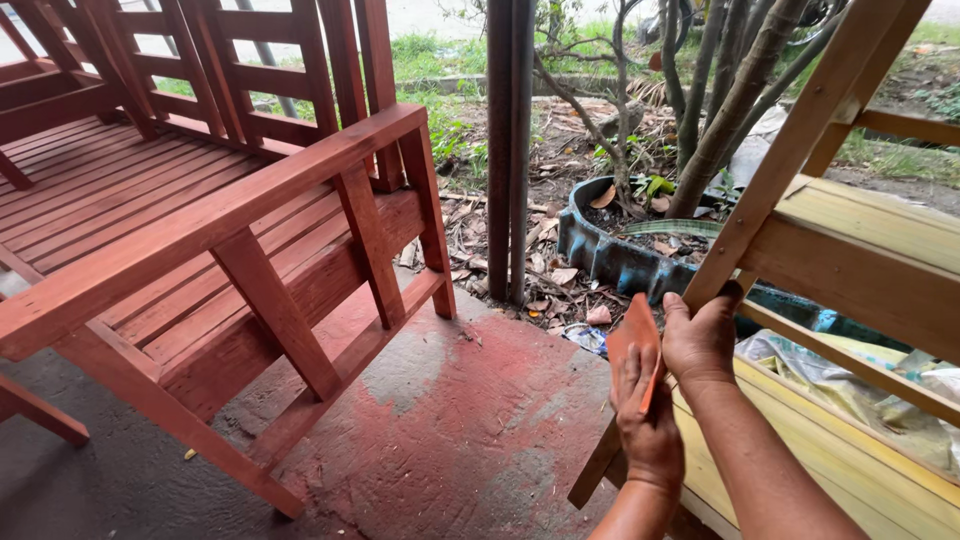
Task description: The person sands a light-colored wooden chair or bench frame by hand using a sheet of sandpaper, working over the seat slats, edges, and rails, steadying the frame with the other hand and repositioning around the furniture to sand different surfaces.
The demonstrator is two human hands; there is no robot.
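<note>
At the lower right of the frame, a person's two bare hands work on an unpainted pale wooden furniture frame (860,260). The right hand (702,338) is closed around a slanted bare-wood leg (790,150), which runs from the upper right corner down toward the bottom centre. The left hand (648,425), just below and touching the right, pinches a folded sheet of orange-brown sandpaper (634,340) between thumb and fingers, holding it flat against the same leg beside the right hand.

Filling the left half of the frame is a red-brown stained slatted wooden bench (200,220), its armrest rail crossing diagonally from the left edge toward the top centre. Under it, in the lower middle, the grey concrete floor (120,470) carries a wide patch of red stain (450,420).

In the upper middle stands a dark metal post (508,150), with dry leaves scattered at its foot. To its right, a dark scalloped tyre planter (620,262) rings the base of several thin tree trunks (725,110). Crumpled clear plastic sheeting (860,385) lies on the yellowish slats at the right edge.
</note>
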